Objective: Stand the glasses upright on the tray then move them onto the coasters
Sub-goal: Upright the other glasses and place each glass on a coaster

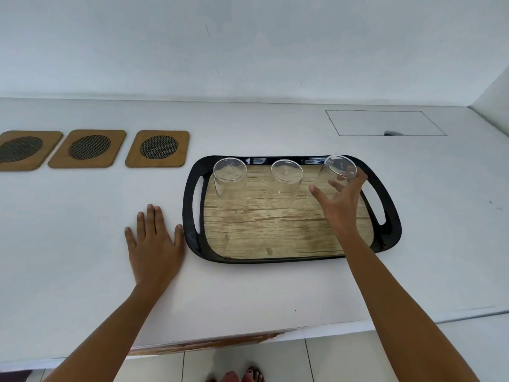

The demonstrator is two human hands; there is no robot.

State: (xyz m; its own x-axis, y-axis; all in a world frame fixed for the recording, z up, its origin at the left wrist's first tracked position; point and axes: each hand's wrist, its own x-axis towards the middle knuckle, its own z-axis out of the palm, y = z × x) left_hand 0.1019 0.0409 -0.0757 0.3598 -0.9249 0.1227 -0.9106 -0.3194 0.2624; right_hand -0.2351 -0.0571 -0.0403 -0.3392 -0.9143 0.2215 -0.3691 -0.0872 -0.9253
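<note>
A person stood at a white counter, the right hand curled around the rightmost glass on a black-rimmed tray with a wood-grain floor. That glass was tilted, its thick base toward the wall, the fingers spread across its side and the thumb reaching out to the left; whether its lower edge touched the tray could not be told, since the hand covered it. Two more clear glasses stood inverted along the tray's far side: the middle glass and the left glass, bases up and well apart from each other. The left hand lay flat and open on the counter, palm down, holding nothing, its thumb just beside the tray's left rim. Three square wooden coasters with dark mesh centres sat in a row to the left of the tray: the nearest coaster, the middle coaster and the far coaster, the last cut off by the picture's edge. None bore a glass.
</note>
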